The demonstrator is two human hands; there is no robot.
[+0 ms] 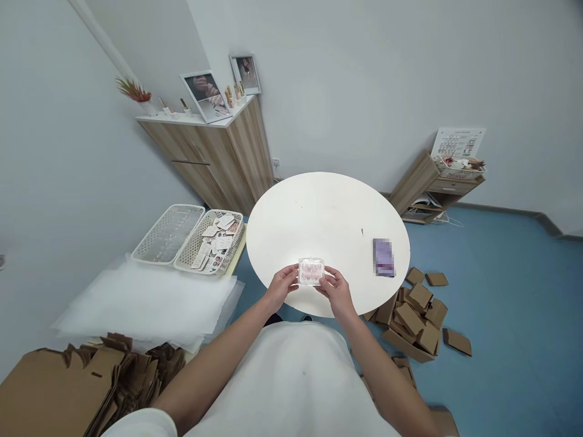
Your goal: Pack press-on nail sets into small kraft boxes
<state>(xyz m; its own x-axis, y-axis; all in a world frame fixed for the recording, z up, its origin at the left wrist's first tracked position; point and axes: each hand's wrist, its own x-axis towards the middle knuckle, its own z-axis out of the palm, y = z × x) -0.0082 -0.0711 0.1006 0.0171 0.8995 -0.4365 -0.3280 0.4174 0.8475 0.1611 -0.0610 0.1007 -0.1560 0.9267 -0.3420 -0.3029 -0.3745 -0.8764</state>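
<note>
Between my two hands is a small clear plastic box (311,271) with rows of pink pieces inside that look like press-on nails. My left hand (282,286) grips its left edge, thumb and fingers closed on it. On the opposite edge my right hand (336,290) is closed as well, its thumb over the lower right corner. The box is held over the near part of the round white table (319,206). A blurred purple item (384,257) lies on the table at the right.
Left of the table stand a white basket of cards (218,240) and a basket of clear boxes (168,233). Nearer are white foam sheets (150,297) and flat cardboard (64,388). Small brown boxes (416,312) pile up on the right floor. A wooden cabinet (218,155) stands behind.
</note>
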